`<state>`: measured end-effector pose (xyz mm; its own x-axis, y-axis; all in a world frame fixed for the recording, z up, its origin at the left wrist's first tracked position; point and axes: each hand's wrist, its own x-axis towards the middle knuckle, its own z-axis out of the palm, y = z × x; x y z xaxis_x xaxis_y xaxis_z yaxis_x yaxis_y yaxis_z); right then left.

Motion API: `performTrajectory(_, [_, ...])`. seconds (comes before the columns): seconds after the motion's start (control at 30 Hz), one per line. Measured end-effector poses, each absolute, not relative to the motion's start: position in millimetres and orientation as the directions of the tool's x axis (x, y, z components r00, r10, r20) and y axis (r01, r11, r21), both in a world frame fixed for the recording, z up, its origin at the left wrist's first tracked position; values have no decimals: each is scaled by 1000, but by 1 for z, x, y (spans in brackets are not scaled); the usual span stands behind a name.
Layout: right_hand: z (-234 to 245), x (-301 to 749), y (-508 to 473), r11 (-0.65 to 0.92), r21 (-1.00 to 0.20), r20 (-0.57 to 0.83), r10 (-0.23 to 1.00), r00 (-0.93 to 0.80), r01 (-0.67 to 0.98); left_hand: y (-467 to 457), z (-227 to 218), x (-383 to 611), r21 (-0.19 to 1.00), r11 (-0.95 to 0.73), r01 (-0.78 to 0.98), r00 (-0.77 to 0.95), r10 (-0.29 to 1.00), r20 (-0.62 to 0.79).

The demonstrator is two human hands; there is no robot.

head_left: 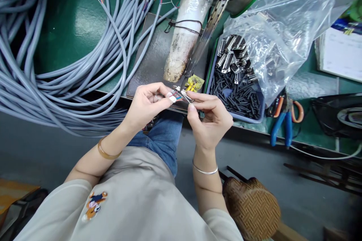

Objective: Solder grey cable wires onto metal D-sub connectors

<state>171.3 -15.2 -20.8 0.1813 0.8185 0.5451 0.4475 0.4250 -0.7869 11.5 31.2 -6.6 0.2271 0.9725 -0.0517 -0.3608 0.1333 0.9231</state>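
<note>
My left hand [148, 102] is closed in a pinch on thin coloured wires [177, 97] that stick out of a cable end at the front edge of the green bench. My right hand [210, 118] pinches a small metal connector [185, 94] between thumb and forefinger, right where the wires meet it. Both hands hover together just above a dark metal plate [154, 60] on the bench. A yellow scrap [194, 82] lies just behind the connector.
A big bundle of grey cables [56, 79] covers the left of the bench. A blue tray [236, 94] holds black tubing pieces and connectors, under a clear plastic bag [279, 26]. Blue and orange-handled pliers [284, 118] lie to the right. A wrapped white column [185, 34] stands behind the plate.
</note>
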Motion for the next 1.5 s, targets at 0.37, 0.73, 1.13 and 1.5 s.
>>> performTrajectory(0.37, [-21,169,-11,498,-665,659,742,123,557,29,-11,15,976,1,-218,145,989,31])
performTrajectory(0.73, [-15,169,-9,518,-548,729,680,71,657,28,-6,15,983,-37,-178,134,989,62])
performTrajectory(1.13, [-20,166,-15,488,-682,653,742,152,545,26,-4,12,976,44,-212,178,984,-6])
performTrajectory(1.5, [-22,166,-14,497,-617,692,712,120,610,23,-4,16,991,-21,-131,115,993,36])
